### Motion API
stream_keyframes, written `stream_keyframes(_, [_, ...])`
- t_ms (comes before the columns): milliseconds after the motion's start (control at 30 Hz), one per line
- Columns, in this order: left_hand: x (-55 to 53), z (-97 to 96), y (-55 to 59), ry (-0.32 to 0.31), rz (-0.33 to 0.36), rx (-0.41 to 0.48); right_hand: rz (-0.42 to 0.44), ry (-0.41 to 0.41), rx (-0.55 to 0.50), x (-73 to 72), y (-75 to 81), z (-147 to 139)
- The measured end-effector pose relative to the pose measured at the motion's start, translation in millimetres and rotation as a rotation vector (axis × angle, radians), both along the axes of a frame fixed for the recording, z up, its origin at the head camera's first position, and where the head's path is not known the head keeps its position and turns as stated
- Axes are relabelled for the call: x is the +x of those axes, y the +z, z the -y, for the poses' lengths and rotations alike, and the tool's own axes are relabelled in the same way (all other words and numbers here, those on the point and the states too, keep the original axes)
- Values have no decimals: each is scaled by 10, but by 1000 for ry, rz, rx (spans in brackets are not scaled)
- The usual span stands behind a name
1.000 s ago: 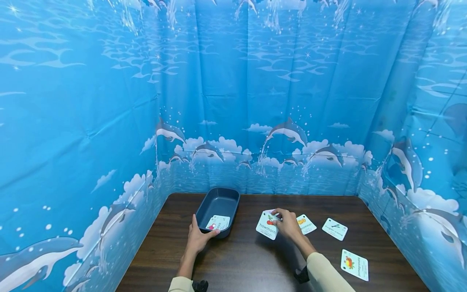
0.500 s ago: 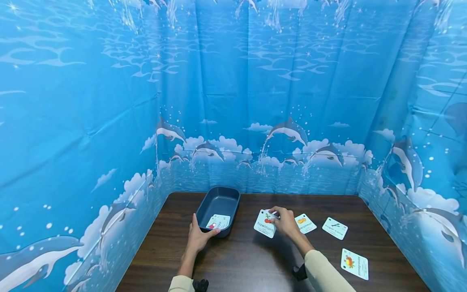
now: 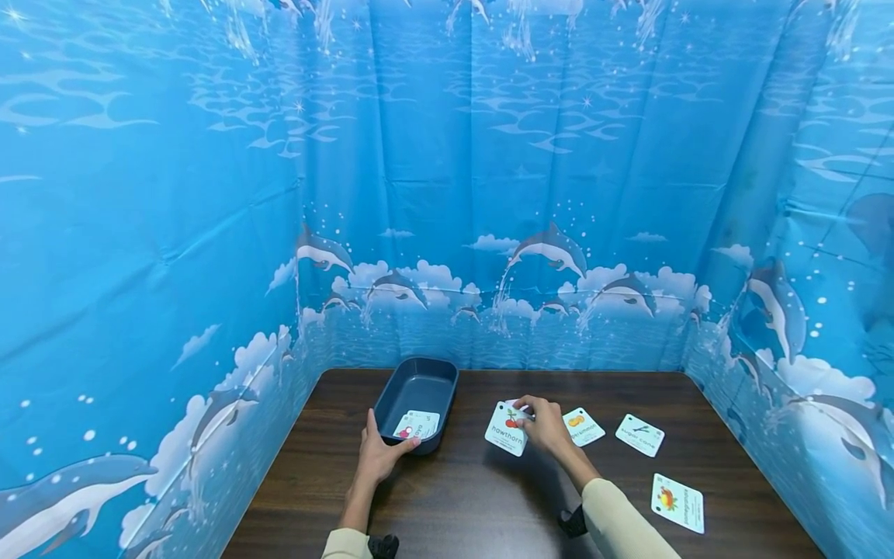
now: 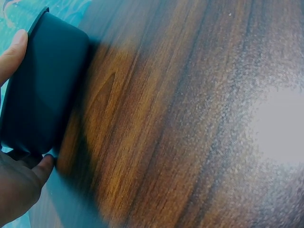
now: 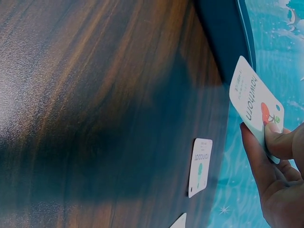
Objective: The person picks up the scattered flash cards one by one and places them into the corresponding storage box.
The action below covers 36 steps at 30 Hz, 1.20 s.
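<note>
My right hand (image 3: 546, 425) pinches a white flashcard (image 3: 506, 432) printed "hawthorn" with red fruit, held tilted above the table. The right wrist view shows the thumb on the card's (image 5: 251, 95) printed face and fingers behind. My left hand (image 3: 378, 453) grips the near-left corner of a dark blue rectangular tray (image 3: 394, 390), thumb at the near edge and fingers along the left side. Inside the tray's near end lies a flashcard (image 3: 417, 425) with a pink picture, its name partly unreadable. In the left wrist view, the tray's outer wall (image 4: 45, 80) hides its inside.
To the right on the brown wooden table (image 3: 454, 512) lie flashcards for persimmon (image 3: 583, 426), sugar cane (image 3: 640, 435) and pomegranate (image 3: 677, 503). Another card (image 5: 200, 166) with a green picture lies beyond the right hand. A blue dolphin-print curtain (image 3: 447, 194) encloses the table's back and sides.
The right hand and hawthorn card have shifted slightly left, mostly during the first half second. The left hand keeps its grip on the tray, and the cards on the table stay put.
</note>
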<state>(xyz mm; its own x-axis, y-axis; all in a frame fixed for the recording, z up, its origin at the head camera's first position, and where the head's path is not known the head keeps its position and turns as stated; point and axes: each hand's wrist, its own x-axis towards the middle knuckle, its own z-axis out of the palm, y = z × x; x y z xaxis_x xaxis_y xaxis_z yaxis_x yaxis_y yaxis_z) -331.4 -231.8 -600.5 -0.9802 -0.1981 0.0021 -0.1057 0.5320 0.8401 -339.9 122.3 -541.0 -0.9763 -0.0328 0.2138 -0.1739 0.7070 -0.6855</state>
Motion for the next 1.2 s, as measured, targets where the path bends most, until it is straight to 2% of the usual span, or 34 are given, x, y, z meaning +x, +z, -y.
stream_keyframes(400, [3,2,2,2,-6,0,0,-9,1,10,1,-16])
stream_keyframes(1000, [-14,-6,-1,0,-15,11,-5,24,-25,-17,29,88])
stream_keyframes(1200, [8,-13,7,4,2,19,-7,54,-41,-15,53,157])
